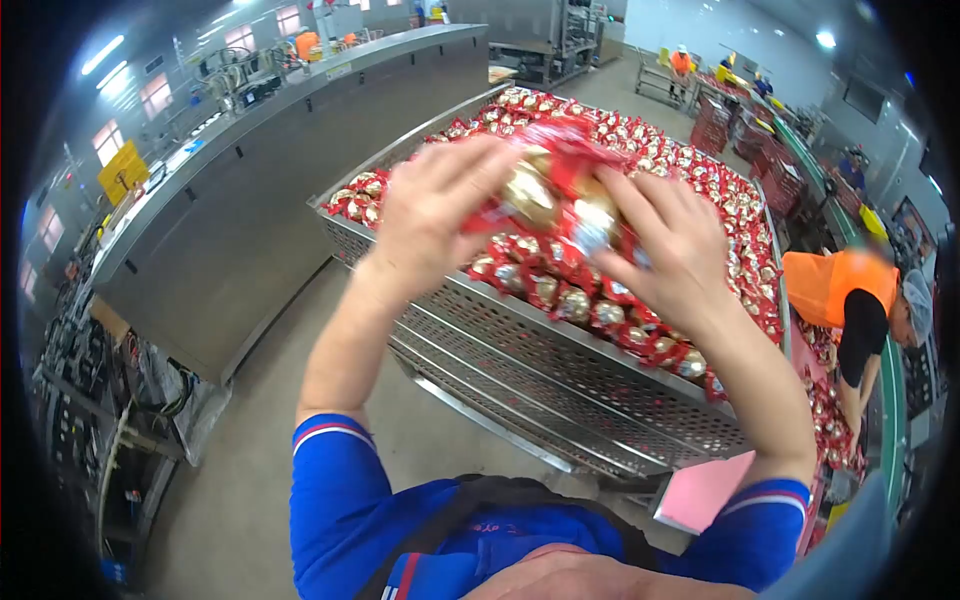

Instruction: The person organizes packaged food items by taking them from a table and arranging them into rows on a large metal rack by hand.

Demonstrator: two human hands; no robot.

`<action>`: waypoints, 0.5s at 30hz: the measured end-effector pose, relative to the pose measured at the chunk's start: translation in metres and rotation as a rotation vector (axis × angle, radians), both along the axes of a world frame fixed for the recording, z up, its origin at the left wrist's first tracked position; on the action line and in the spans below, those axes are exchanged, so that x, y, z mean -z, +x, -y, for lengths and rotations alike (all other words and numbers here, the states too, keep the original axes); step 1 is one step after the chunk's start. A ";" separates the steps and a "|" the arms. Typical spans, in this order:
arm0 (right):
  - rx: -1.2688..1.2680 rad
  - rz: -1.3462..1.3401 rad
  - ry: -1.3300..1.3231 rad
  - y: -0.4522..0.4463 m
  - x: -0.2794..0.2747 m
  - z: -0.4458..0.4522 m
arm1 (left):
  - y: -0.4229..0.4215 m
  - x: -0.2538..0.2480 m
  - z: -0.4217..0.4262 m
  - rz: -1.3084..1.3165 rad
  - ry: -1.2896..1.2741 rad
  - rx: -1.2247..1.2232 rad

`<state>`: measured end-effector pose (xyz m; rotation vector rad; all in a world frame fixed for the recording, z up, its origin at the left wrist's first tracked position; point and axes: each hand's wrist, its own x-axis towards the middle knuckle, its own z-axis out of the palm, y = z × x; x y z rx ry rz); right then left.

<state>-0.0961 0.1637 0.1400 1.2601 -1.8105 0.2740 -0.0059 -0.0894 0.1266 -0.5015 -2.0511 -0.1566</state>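
Observation:
Above a perforated metal bin, several round gold packets with red twisted wrappers [530, 192] are pressed between my two hands, blurred by motion. My left hand [435, 200] grips them from the left, fingers curved over the top. From the other side my right hand [675, 235] closes on the packets, its thumb underneath. More packets of the same kind [573, 303] fill the bin directly below. What is inside the wrappers cannot be seen.
The perforated bin wall [540, 345] stands right before my body. A long steel machine housing [290, 170] runs along the left. At right, a co-worker in an orange vest [840, 285] bends over packets beside a green conveyor [893, 430]. Stacked red crates [710, 125] stand farther back.

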 end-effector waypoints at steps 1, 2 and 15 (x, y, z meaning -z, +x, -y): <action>-0.022 0.030 -0.014 -0.010 0.001 0.040 | -0.002 -0.002 0.035 0.005 -0.001 -0.043; -0.022 0.036 -0.031 -0.022 0.007 0.080 | -0.008 -0.003 0.071 0.022 -0.008 -0.070; 0.303 0.747 0.205 -0.119 0.105 0.310 | -0.134 0.077 0.299 0.458 -0.037 -0.132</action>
